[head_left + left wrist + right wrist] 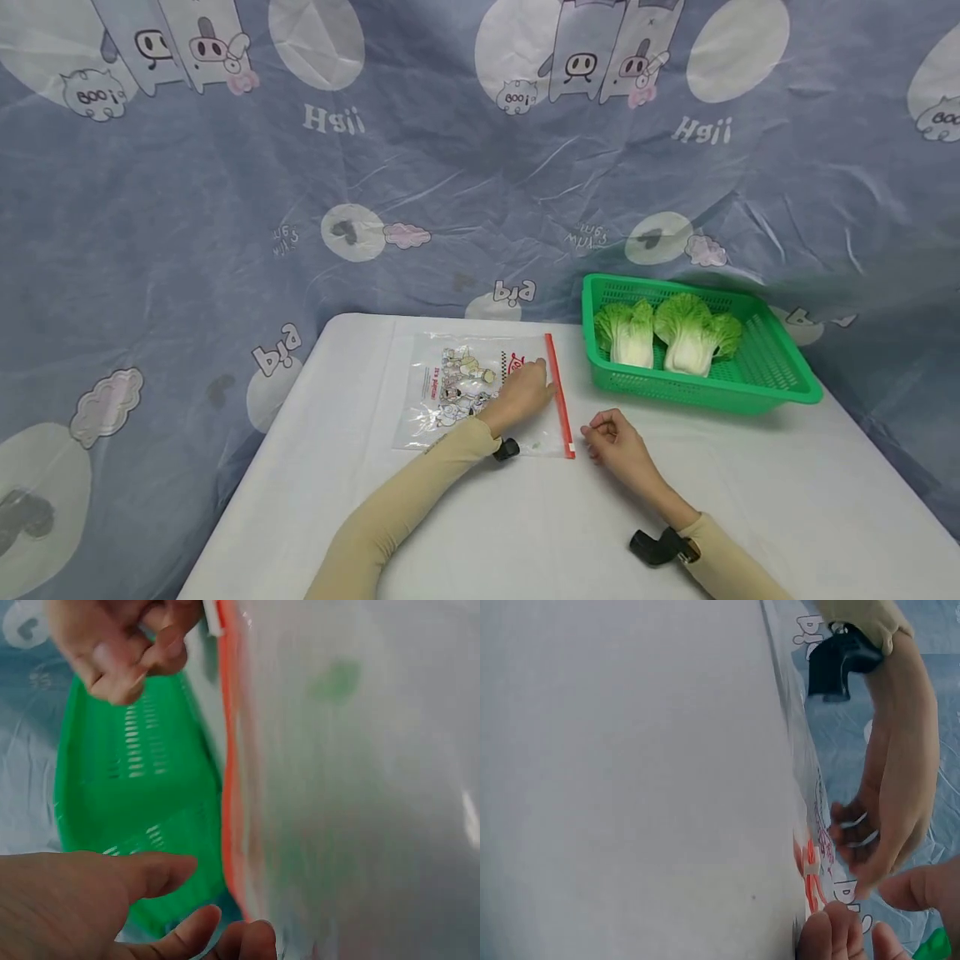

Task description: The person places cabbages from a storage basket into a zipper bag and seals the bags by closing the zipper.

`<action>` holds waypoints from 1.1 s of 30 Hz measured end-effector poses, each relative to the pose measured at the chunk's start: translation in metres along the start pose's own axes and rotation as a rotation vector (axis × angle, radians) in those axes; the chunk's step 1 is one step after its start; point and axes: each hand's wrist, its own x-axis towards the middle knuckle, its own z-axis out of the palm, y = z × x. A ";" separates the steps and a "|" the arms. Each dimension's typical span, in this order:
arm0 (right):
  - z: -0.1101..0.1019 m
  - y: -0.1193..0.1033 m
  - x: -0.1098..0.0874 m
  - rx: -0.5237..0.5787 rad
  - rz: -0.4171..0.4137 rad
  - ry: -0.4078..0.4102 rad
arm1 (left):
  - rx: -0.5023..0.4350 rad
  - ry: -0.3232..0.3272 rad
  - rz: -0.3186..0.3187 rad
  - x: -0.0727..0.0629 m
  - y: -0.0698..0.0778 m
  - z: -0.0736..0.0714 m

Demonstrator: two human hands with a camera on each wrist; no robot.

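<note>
A clear zip bag with printed cartoon figures lies flat on the white table, its red zip strip along the right side. A small white slider sits at the strip's near end. Over the bag beside the strip is my left hand; in the left wrist view its thumb and fingers stand apart, pinching nothing. Just right of the slider, my right hand hovers above the table with fingers loosely bent and nothing visible in them. The right wrist view shows its fingertips near the strip's end.
A green plastic basket stands at the back right, holding a small leafy cabbage and more cabbage beside it. Behind the white table hangs a blue-grey printed cloth. Each wrist wears a black camera.
</note>
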 end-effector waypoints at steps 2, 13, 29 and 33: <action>0.002 0.001 -0.001 -0.001 0.014 0.019 | -0.032 -0.004 -0.008 0.003 0.007 0.010; 0.007 0.002 0.001 -0.030 0.067 0.046 | -0.012 -0.033 -0.064 0.005 0.011 0.024; 0.001 0.001 0.009 -0.090 0.047 -0.041 | -0.205 -0.095 -0.099 -0.002 -0.005 0.013; 0.008 -0.006 0.026 -0.034 0.058 -0.070 | -0.237 -0.092 -0.084 -0.006 -0.012 0.006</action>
